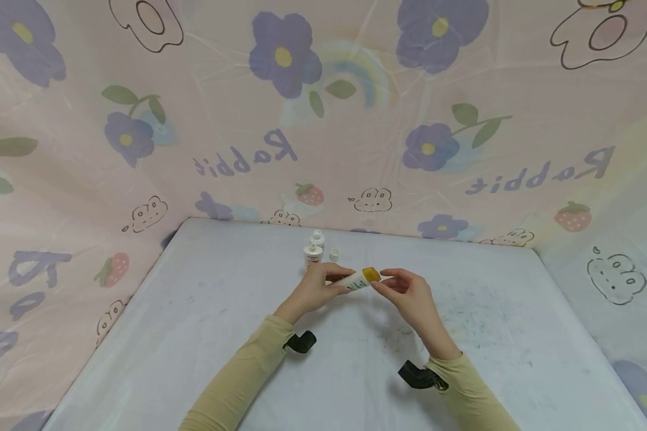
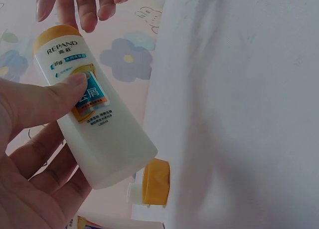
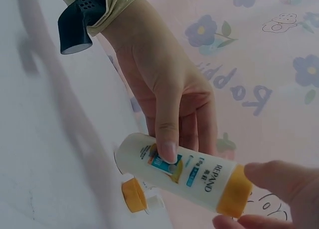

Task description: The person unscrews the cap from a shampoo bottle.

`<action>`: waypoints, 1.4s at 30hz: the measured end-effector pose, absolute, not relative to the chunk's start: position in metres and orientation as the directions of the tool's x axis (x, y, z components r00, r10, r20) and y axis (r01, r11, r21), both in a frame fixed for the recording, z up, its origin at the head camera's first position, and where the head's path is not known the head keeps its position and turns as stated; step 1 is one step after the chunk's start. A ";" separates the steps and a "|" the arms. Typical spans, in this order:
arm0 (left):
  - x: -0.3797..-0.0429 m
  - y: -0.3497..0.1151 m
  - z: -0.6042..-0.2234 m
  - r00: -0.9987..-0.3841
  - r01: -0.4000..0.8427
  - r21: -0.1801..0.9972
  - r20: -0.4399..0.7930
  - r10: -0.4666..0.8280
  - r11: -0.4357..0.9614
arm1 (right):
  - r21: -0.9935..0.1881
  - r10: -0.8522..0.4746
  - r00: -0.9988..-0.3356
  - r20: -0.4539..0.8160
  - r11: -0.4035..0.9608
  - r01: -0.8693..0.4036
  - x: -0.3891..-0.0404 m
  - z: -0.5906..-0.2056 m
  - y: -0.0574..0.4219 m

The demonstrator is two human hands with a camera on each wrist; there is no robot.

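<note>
A white shampoo bottle (image 2: 107, 144) with a yellow cap (image 1: 371, 275) and a REPAND label is held above the table, tilted with its cap toward the right. My left hand (image 1: 316, 285) grips the bottle's body, its thumb lying across the label in both wrist views. At the cap end is my right hand (image 1: 411, 293), its fingers extended around the cap and its thumb (image 3: 271, 176) touching the cap's edge. Whether the other fingers press on it is hard to tell.
Behind my left hand stand two white bottles without caps, a front bottle (image 1: 313, 254) and a rear bottle (image 1: 317, 238). Beside them on the white table (image 1: 237, 359) sits a small yellow-and-white cap (image 2: 156, 183). Patterned cloth walls (image 1: 345, 131) enclose the table.
</note>
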State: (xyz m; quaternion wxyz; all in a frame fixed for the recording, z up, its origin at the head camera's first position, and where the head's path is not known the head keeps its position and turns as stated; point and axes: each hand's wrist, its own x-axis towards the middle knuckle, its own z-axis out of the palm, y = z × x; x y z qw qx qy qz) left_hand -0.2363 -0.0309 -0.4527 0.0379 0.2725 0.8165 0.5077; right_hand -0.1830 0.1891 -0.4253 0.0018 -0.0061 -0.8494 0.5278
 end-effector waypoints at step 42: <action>-0.232 -0.029 -0.458 -0.829 0.441 0.842 0.250 0.500 0.310 | -0.915 -0.058 -0.978 0.199 0.347 -0.207 -0.184 -0.431 0.186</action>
